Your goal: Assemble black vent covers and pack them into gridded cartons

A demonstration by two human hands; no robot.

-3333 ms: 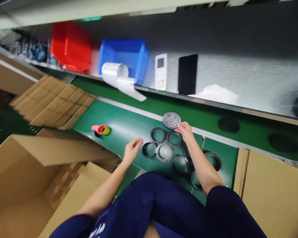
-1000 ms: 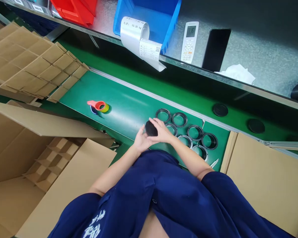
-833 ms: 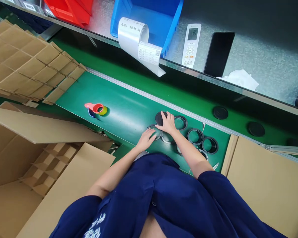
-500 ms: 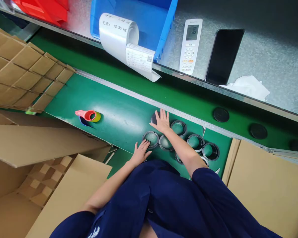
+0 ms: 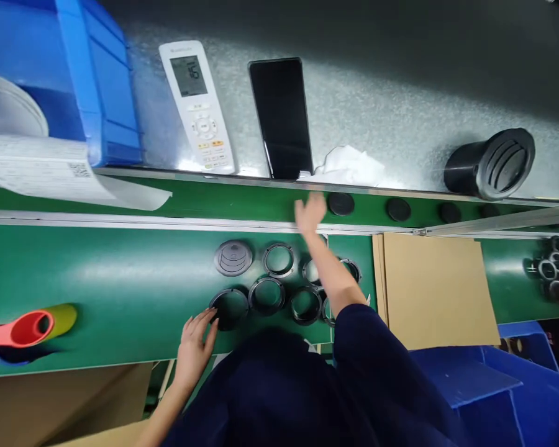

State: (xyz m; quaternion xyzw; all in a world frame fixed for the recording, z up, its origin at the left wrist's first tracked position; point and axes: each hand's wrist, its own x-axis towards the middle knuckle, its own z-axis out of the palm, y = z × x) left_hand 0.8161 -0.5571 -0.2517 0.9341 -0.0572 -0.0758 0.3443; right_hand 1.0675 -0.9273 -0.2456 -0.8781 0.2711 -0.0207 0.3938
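Observation:
My left hand [image 5: 197, 345] is at the near left of a group of black round housings, its fingertips and thumb closed on the rim of the leftmost housing [image 5: 230, 308]. Behind that housing lies a dark louvered vent disc [image 5: 233, 258]. Several more open housings, such as this one [image 5: 267, 295], stand to the right, some partly hidden under my right forearm. My right hand [image 5: 311, 213] is stretched over the green belt, just left of a black disc [image 5: 341, 203]. Motion smears its fingers, so whether it holds anything is hidden.
A metal shelf edge [image 5: 242, 181] runs above the belt, bearing a remote control [image 5: 200, 112], a phone [image 5: 282, 118], crumpled tissue [image 5: 351, 166], a blue bin [image 5: 114, 93] and a black vent [image 5: 489, 162]. Tape rolls [image 5: 32, 328] lie left; cardboard [image 5: 438, 292] stands right.
The view has swung to the right. My right hand has left the louvered disc and reached out to the belt. My left hand stays by the leftmost housing, its fingers now at the rim.

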